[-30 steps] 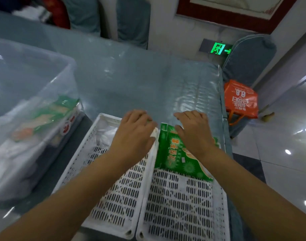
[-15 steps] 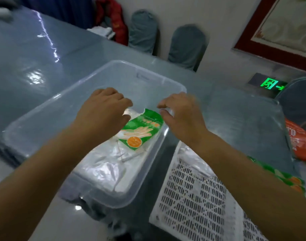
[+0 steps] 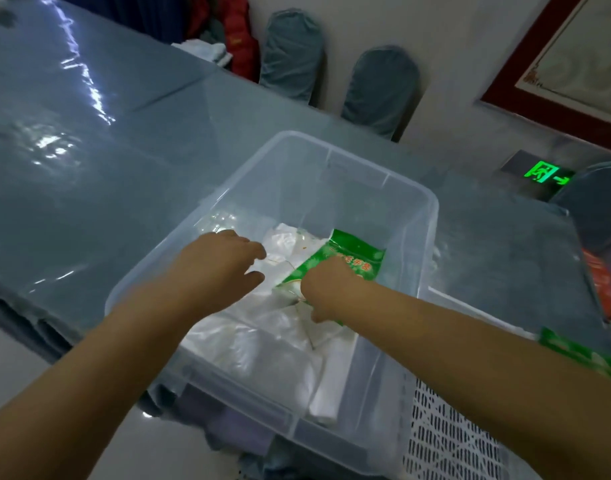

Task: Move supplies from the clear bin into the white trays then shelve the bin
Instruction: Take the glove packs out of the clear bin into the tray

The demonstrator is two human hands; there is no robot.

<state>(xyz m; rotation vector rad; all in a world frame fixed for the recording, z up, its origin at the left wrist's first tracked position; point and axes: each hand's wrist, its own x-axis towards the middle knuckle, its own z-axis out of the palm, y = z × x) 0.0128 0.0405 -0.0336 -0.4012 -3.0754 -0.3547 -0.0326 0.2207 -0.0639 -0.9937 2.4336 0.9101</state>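
The bin (image 3: 397, 202) sits on the table (image 3: 89, 140) beside a tray (image 3: 449, 441), handy for transfer. Inside, the right hand (image 3: 326, 289) closes on the green pack (image 3: 352, 258); the left hand (image 3: 224, 263), loosely curled and empty, hovers over white packs (image 3: 262, 344). Half a second ago both hands were above the rim.

Two covered chairs (image 3: 335, 71) stand against a pale wall (image 3: 446, 57) beside a glowing green exit sign (image 3: 548, 174).
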